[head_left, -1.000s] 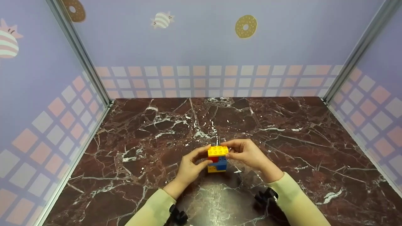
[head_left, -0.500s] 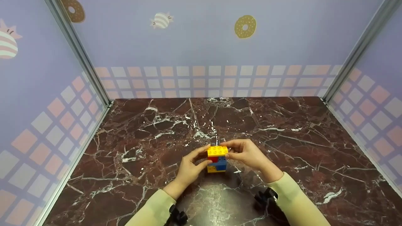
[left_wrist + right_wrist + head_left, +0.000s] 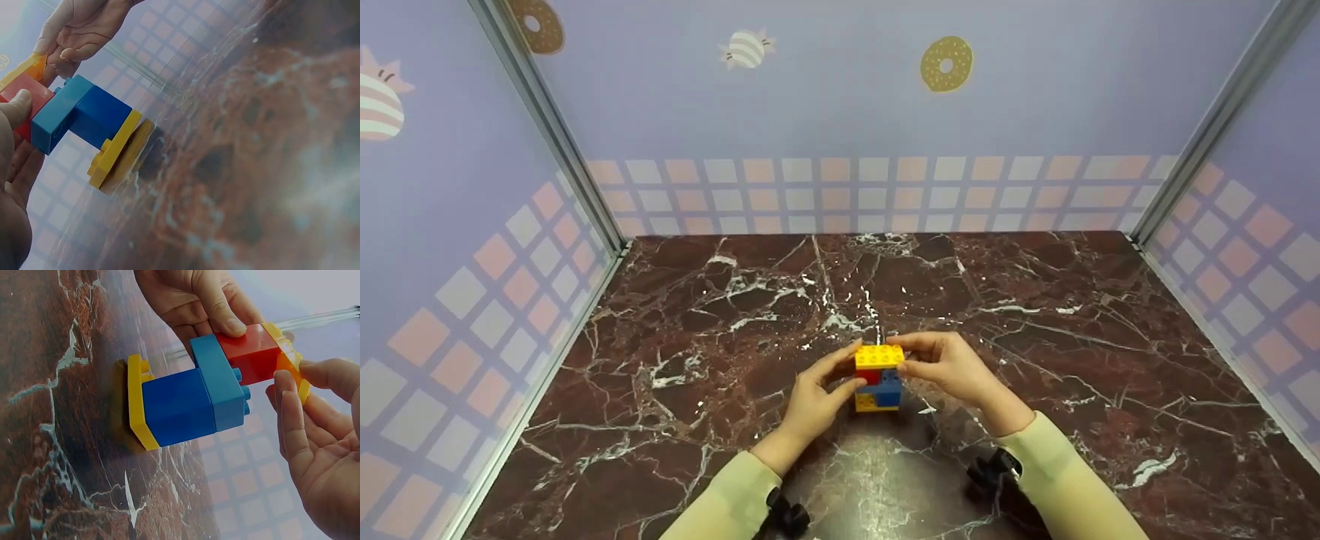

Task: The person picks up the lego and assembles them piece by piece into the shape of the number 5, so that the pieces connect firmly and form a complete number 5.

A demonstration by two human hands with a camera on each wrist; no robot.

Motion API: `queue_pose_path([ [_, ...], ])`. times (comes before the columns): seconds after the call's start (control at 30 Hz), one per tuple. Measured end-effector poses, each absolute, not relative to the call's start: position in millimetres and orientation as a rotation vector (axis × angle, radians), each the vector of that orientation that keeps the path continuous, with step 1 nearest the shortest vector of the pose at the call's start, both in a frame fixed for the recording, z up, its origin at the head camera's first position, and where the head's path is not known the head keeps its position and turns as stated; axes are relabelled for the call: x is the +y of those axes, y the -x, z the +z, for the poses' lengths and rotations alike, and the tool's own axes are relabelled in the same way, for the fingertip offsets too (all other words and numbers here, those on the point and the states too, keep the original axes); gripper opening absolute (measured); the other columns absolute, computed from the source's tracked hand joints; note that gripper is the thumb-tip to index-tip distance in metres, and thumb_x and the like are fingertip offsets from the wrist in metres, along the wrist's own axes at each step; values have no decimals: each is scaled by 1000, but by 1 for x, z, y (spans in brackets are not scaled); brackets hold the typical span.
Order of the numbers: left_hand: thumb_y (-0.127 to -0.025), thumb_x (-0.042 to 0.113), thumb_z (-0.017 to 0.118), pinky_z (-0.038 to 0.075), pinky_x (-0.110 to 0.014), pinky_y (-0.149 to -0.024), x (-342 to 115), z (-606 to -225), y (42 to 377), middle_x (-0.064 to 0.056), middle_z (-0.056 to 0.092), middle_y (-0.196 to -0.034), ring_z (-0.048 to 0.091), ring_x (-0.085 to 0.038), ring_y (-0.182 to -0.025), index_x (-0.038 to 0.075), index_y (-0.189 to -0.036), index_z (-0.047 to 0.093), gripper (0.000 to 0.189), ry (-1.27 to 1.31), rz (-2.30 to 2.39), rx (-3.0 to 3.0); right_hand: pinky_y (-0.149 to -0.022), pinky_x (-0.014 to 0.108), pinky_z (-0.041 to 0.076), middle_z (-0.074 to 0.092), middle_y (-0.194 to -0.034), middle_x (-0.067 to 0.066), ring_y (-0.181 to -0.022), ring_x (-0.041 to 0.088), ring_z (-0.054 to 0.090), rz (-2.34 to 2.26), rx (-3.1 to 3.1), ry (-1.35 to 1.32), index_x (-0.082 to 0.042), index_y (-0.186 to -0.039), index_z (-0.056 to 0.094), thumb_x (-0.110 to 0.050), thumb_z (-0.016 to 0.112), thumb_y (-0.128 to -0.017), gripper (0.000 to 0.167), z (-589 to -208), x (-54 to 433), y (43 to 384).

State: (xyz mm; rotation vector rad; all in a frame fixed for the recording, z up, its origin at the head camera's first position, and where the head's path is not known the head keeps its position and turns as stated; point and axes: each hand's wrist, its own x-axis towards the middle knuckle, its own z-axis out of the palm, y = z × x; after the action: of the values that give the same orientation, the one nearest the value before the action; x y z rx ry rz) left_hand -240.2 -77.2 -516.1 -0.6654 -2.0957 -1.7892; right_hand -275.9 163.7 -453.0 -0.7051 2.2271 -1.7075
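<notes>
A small tower of toy building bricks stands on the marble-patterned table. At its foot is a yellow plate (image 3: 136, 405), carrying a dark blue brick (image 3: 177, 408). A lighter blue brick (image 3: 220, 382) sits over that, and a red brick (image 3: 250, 351) is set on the light blue one's left part. A thin yellow plate (image 3: 879, 355) with studs tops the tower. My left hand (image 3: 812, 397) pinches the red brick between thumb and fingers. From the other side, my right hand (image 3: 956, 369) pinches the top yellow plate's right end.
The dark red marbled table (image 3: 720, 330) is bounded by lilac panels (image 3: 840, 97) at the back and both sides, joined by metal corner posts (image 3: 551, 120). Black wrist devices (image 3: 994, 471) hang under both sleeves.
The top yellow plate and the red brick have shifted slightly upward in the head view, and both hands' fingertips moved with them. The bottom of the tower stays in place.
</notes>
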Motion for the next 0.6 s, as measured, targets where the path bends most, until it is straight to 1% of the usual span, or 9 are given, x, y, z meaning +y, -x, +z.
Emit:
queue_pose_path([
  [0.1,-90,8,76,60,-42,-99,-76,-516,241,-14,70,-134,68,-13,-116,2,-140,61,53,664,-1789,-2095,-83,26,64,69,-124,30,-90,6,72,-1723,2219,703,8,-134,62,-4,71,-94,43,-454,164,277],
  [0.2,-91,9,76,60,-43,-99,-76,-516,242,-14,69,-135,68,-12,-116,2,-141,61,53,673,-1778,-2088,-86,23,62,67,-130,29,-96,6,72,-1740,2224,713,8,-135,61,-5,69,-96,42,-455,163,277],
  [0.3,-91,9,75,60,-45,-98,-76,-517,243,-14,70,-133,68,-12,-116,3,-143,60,54,684,-1777,-2072,-88,19,60,65,-134,29,-102,8,71,-1752,2229,731,8,-136,61,-7,69,-97,43,-457,163,278],
  [0.43,-91,6,75,61,-46,-96,-75,-518,245,-15,72,-128,69,-13,-114,1,-143,59,55,686,-1758,-2065,-90,18,59,64,-137,28,-106,10,70,-1772,2224,740,9,-137,60,-10,70,-97,46,-459,163,279],
  [0.53,-91,5,75,61,-45,-96,-74,-519,246,-15,72,-127,70,-15,-113,0,-143,58,55,661,-1752,-2066,-93,20,59,63,-138,27,-109,10,70,-1776,2224,749,7,-140,58,-12,69,-98,47,-462,163,280],
  [0.6,-91,5,74,61,-45,-96,-73,-520,247,-15,71,-128,70,-18,-113,-1,-144,57,55,642,-1762,-2060,-94,21,58,63,-139,27,-113,14,70,-1767,2228,770,6,-142,56,-13,68,-99,49,-465,163,282],
])
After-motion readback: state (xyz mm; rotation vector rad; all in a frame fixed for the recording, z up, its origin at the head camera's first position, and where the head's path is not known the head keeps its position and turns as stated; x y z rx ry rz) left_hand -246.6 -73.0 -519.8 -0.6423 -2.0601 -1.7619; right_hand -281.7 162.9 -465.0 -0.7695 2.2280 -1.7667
